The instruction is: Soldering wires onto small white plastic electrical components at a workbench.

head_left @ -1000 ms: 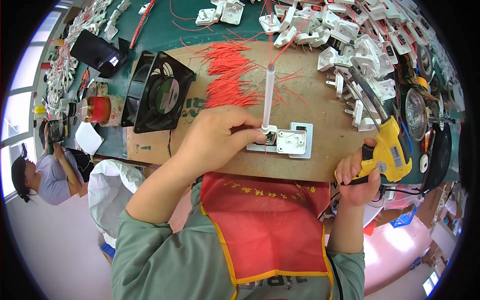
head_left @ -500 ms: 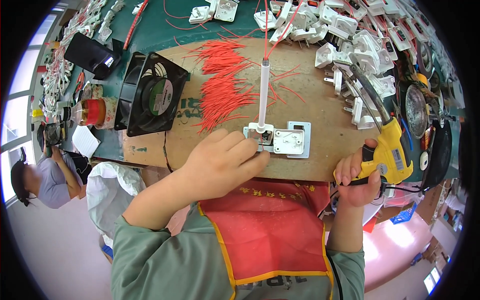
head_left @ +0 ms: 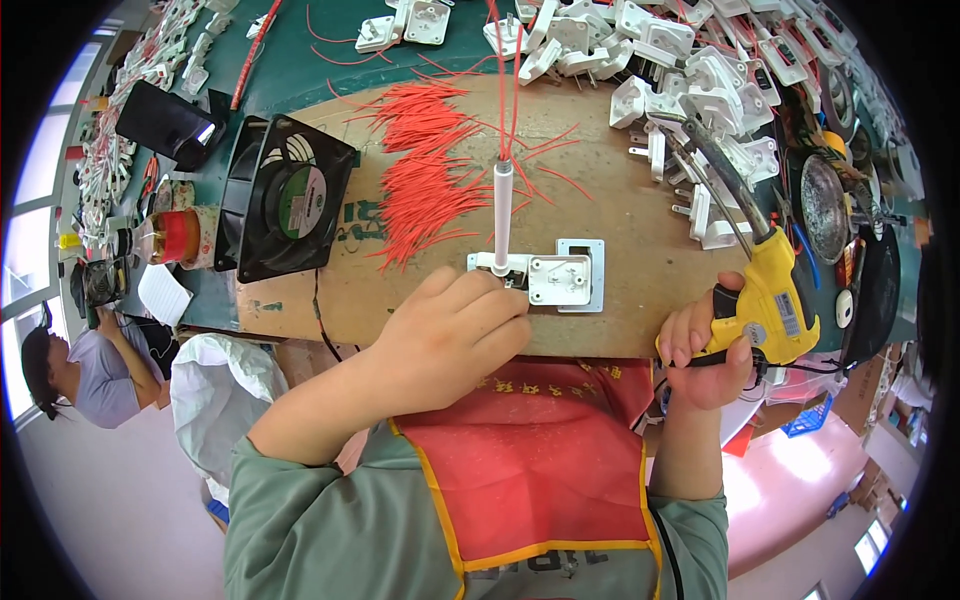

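Note:
Curled fingers of my left hand (head_left: 458, 335) sit at the near left edge of an open white plug housing (head_left: 560, 280); its fingertips are partly hidden. The housing rests over a pale flat plate (head_left: 594, 262). From its left part a white tube (head_left: 502, 215) stretches away from me, with red wires (head_left: 509, 95) coming out of its grey threaded far end. In my right hand (head_left: 705, 350) is a yellow soldering gun (head_left: 772, 295), gripped by the handle. Its long metal nose points up and left, apart from the housing.
Many cut red wires (head_left: 425, 170) lie in a heap on the brown board (head_left: 570, 330). A black fan (head_left: 285, 200) stands at the left, near a dark phone (head_left: 165, 125). White plug parts (head_left: 720, 90) pile up at the far right. Another person (head_left: 95, 365) sits at the left.
The view has shifted slightly, so most things appear a little further left. My left hand has moved a little against the housing; my right hand still grips the soldering gun.

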Available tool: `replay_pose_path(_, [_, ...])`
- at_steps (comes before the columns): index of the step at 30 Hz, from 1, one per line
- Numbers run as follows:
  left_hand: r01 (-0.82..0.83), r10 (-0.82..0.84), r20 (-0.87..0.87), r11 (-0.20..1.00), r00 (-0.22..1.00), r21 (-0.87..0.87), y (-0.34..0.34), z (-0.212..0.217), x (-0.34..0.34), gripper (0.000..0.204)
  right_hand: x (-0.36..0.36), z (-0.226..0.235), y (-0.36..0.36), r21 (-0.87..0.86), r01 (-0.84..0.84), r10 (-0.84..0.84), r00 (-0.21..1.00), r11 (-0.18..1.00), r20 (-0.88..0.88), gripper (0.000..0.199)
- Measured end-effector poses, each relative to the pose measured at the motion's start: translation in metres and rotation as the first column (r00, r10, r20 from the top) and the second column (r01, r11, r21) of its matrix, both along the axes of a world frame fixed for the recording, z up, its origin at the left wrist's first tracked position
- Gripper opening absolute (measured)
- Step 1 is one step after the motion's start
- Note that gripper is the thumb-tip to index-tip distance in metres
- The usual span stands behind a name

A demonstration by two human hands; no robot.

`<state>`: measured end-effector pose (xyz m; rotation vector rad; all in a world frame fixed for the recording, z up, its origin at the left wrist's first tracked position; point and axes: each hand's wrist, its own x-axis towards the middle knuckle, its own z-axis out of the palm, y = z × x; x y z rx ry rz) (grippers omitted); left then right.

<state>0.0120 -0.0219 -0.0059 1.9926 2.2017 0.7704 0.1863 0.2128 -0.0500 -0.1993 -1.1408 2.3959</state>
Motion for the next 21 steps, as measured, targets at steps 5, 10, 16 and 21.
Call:
replay_pose_path(5, [-0.034,0.032,0.032,0.996,0.999,0.083,0.004,-0.002,0.002,0.02,0.001,0.0,0.0,0.0,0.012,-0.012,1.0,1.0,0.003,0.067])
replay_pose_path(10, [-0.146,0.152,-0.009,0.964,0.988,0.222,0.014,-0.002,0.006,0.024,0.008,0.004,-0.003,0.049,0.007,-0.01,0.998,0.999,0.06,0.071])
replay_pose_path(16, [-0.311,0.328,-0.043,0.925,0.944,0.217,0.034,-0.008,0.016,0.024,0.04,0.024,-0.011,0.136,-0.08,0.044,0.966,0.987,0.254,0.08])
replay_pose_path(21, [-0.337,0.351,-0.043,0.922,0.936,0.19,0.037,-0.012,0.019,0.023,0.063,0.041,-0.01,0.152,-0.216,0.135,0.897,0.964,0.42,0.083])
